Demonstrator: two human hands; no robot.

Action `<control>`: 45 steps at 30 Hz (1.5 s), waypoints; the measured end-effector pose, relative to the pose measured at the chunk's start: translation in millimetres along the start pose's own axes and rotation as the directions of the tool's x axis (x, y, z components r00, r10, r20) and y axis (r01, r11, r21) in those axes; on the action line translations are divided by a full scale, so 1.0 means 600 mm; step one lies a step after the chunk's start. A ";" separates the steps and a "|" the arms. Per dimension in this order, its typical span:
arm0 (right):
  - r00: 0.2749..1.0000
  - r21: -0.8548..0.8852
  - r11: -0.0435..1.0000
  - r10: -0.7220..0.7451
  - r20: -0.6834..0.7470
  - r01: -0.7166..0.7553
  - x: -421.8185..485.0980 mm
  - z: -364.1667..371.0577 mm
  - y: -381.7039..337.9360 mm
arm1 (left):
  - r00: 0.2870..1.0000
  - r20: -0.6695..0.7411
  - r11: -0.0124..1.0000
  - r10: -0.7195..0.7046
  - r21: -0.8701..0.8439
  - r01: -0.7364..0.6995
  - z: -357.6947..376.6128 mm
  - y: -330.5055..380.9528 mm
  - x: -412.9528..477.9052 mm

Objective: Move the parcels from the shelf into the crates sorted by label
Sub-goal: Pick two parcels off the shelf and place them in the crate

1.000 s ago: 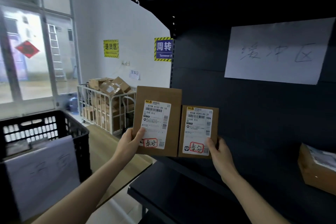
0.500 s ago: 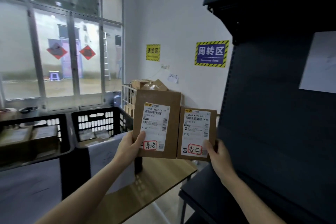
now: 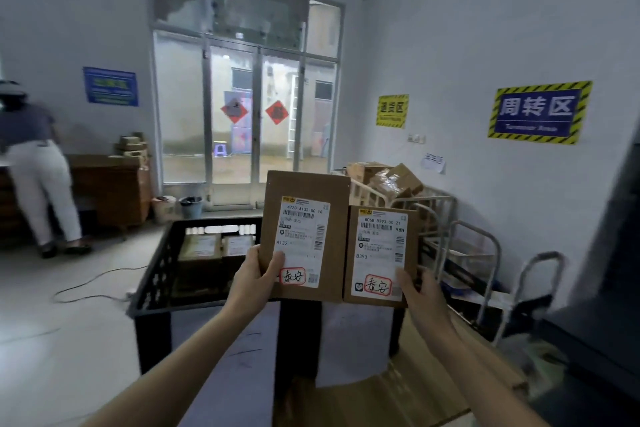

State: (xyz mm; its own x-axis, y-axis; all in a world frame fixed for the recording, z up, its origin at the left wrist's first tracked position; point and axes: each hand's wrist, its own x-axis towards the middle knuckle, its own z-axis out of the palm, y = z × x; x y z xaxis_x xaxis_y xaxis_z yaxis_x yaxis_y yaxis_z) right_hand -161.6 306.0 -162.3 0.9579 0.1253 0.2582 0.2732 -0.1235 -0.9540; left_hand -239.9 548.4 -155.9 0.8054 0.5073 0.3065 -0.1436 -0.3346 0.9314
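The left hand (image 3: 254,282) holds the larger box (image 3: 304,215) upright, fingers (image 3: 277,262) pinching its lower left corner. The right hand (image 3: 420,291) holds the smaller box (image 3: 379,243) by its lower right corner. The boxes touch. Beyond the left fingers stands a black crate (image 3: 152,274) containing boxes.

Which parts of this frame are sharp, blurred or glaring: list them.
Head view: labels on the larger parcel and smaller parcel read sharp; the person at far left is smeared; the glass doors glow bright; the wide lens bows the edges.
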 end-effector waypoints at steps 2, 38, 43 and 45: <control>1.000 0.000 1.000 -0.008 0.029 0.008 0.011 0.049 -0.006 | 0.999 -0.038 1.000 -0.019 0.016 0.020 -0.043 -0.017 0.013; 0.878 0.076 0.997 -0.045 0.476 0.010 0.363 0.482 0.045 | 0.889 -0.436 0.965 -0.142 0.137 0.222 -0.230 -0.188 0.308; 0.862 0.045 0.999 -0.036 0.505 0.015 0.399 0.508 0.059 | 0.874 -0.459 0.957 -0.156 0.150 0.250 -0.227 -0.204 0.347; 0.863 0.042 0.999 -0.023 0.504 0.002 0.411 0.516 0.064 | 0.875 -0.459 0.956 -0.156 0.153 0.251 -0.224 -0.207 0.361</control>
State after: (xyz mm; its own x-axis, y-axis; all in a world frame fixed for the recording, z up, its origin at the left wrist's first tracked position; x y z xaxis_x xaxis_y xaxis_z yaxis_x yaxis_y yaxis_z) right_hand 58.3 636.8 -182.5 0.7767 0.6071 0.1680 0.2713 -0.0818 -0.9590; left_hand -124.8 807.0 -178.7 0.4627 0.8605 0.2131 0.1527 -0.3142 0.9370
